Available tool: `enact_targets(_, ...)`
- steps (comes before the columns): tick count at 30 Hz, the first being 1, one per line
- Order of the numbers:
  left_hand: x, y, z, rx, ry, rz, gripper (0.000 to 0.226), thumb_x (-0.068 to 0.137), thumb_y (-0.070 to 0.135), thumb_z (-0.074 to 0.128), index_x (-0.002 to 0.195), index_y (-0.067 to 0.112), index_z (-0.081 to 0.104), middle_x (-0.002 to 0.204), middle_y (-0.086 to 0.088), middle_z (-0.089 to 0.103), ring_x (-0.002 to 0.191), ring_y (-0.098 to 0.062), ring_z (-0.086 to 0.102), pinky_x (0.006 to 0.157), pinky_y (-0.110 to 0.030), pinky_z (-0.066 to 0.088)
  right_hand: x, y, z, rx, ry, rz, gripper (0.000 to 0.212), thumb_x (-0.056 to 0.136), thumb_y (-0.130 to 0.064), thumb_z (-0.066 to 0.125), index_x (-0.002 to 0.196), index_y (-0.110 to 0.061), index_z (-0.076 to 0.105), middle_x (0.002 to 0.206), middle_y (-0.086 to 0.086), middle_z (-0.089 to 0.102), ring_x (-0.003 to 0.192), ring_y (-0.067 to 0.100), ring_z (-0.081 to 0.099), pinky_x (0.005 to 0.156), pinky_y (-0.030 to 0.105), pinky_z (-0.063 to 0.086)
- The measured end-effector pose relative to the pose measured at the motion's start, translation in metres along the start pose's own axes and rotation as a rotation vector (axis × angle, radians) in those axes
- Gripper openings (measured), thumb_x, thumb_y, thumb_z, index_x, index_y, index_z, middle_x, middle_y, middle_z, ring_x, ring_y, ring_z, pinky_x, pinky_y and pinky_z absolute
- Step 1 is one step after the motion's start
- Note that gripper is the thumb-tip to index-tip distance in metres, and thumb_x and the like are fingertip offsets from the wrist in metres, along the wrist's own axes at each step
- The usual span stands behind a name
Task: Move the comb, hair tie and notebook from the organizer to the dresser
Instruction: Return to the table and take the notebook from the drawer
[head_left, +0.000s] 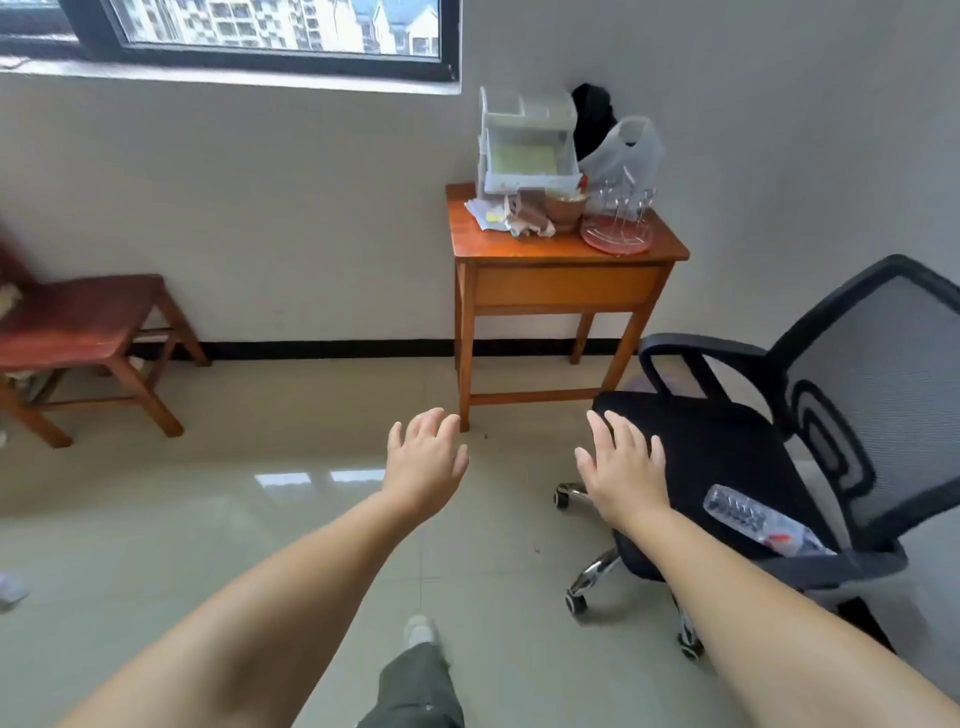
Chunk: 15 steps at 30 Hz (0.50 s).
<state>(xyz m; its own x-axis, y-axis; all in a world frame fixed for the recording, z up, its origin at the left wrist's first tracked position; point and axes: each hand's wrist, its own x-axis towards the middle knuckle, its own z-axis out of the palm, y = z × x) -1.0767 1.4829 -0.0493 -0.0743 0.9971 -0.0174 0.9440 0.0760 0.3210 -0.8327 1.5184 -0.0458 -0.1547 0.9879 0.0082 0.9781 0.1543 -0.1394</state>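
Observation:
A white plastic organizer (524, 143) stands at the back of a small orange wooden dresser (566, 283) against the far wall. A pale green flat thing, perhaps the notebook (523, 158), lies in its lower tray. I cannot make out a comb or hair tie from this distance. My left hand (427, 457) and my right hand (623, 467) reach forward over the floor, well short of the dresser. Both are empty with fingers spread.
Crumpled papers (511, 214), a brown bowl (565, 207), a clear rack on a red base (618, 234) and a plastic bag (626, 150) crowd the dresser top. A black office chair (769, 441) holding a plastic bottle (761, 522) stands right. A red wooden chair (83, 332) stands left.

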Motion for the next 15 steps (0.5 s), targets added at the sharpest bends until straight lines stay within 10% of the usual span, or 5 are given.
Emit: enact_targets(15,0.46,-0.009,-0.082,0.011,0.143,0.098,0.057,0.09,0.033,0.045,0.142,0.02,0.025,0.151,-0.004,0.029,0.14,-0.023,0.024,0.116,-0.04,0.019,0.45,-0.021,-0.049,0.176,0.138,-0.036,0.05,0.095,-0.039,0.031,0.141,-0.018,0.03,0.148,0.005,0.037,0.138,0.022,0.029,0.11,0.042,0.028)
